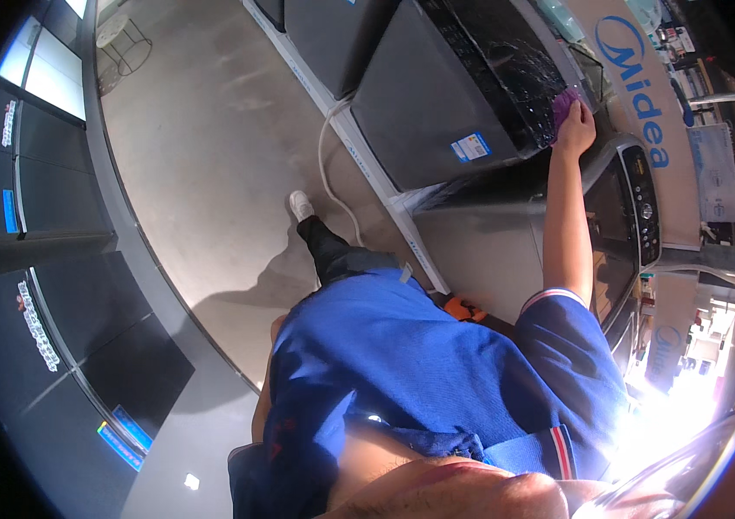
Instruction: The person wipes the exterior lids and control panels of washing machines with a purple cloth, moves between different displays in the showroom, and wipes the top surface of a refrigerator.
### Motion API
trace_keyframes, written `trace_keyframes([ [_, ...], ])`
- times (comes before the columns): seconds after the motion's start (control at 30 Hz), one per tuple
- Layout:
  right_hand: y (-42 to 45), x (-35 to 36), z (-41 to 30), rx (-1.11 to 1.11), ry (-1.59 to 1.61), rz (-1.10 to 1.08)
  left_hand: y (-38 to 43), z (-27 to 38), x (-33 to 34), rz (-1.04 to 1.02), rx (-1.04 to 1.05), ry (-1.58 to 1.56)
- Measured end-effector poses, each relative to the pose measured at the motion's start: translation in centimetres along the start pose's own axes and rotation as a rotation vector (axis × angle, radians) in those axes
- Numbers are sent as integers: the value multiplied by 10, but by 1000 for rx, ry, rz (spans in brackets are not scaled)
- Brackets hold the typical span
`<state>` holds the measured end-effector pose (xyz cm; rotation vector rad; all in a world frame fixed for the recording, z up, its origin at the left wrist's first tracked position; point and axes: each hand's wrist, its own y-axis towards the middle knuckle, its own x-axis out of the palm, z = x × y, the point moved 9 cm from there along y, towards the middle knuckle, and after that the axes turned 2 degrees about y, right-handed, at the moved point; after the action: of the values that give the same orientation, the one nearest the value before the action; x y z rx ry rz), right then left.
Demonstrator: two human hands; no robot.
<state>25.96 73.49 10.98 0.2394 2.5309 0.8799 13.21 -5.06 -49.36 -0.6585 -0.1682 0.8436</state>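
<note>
My right hand (pixel 576 130) grips a bunched purple cloth (pixel 563 109). It presses the cloth on the edge of a glossy black lid (pixel 523 78) atop a dark grey washing machine (pixel 426 110). Wrinkled shine, perhaps clear film, runs over the lid near the cloth. A blue and white label (pixel 471 148) is stuck on the machine's grey side. My left hand is out of view; only a strip of the left arm (pixel 262 415) shows beside my blue shirt.
Beneath my right forearm stands another appliance with a knobbed control panel (pixel 647 207). The machines rest on a white plinth (pixel 361 159). A pale hose or cable (pixel 325 162) trails over the floor (pixel 212 156). Dark cabinets (pixel 63 194) line the left. An orange item (pixel 465 309) lies by the plinth.
</note>
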Motion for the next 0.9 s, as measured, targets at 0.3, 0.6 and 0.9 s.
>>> trace_keyframes([
  [0.3, -54, 155, 21, -173, -810, -385, -14, 96, -245, 301, -748, -40],
  [0.6, -23, 317, -43, -421, -701, -365, 160, 336, -244, 326, -362, -190],
  [0.9, -17, 303, -33, -48, -908, -593, 233, 296, -275, -272, 48, 1055],
])
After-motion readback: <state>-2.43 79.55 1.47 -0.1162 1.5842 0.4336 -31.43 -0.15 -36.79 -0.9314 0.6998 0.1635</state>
